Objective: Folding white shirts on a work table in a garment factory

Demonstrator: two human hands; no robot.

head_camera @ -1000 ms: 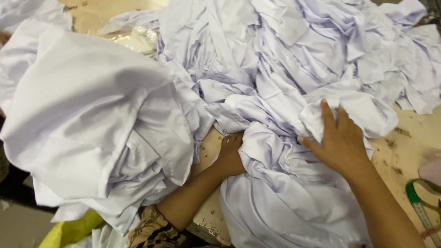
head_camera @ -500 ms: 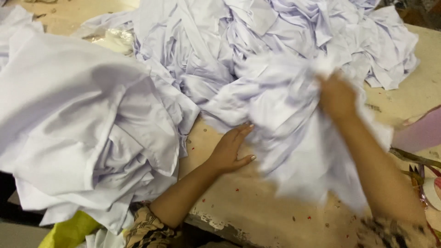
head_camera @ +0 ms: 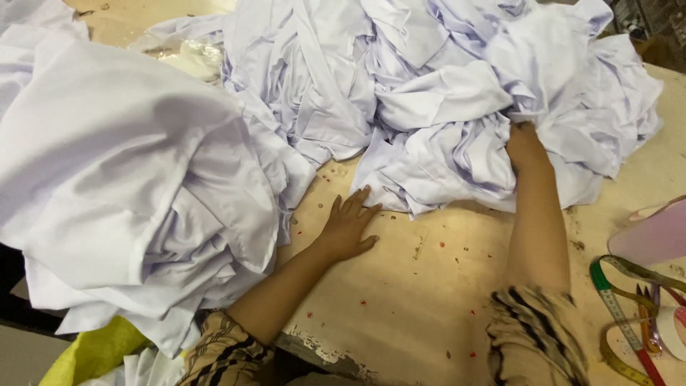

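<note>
Worn wooden table point(head_camera: 429, 300), red-specked; white garments point(head_camera: 443, 93) heaped; left hand point(head_camera: 348, 227) flat.

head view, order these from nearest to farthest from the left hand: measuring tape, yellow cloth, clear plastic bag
From the left hand, flat on the table:
1. Clear plastic bag, up by the far edge, left of the pile.
2. Yellow cloth, bottom left corner; too close to the bag to rank firmly.
3. Measuring tape, far right.

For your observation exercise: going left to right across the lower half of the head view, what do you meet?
Big white cloth heap → left hand flat on the table → right hand gripping white cloth → measuring tape.
</note>
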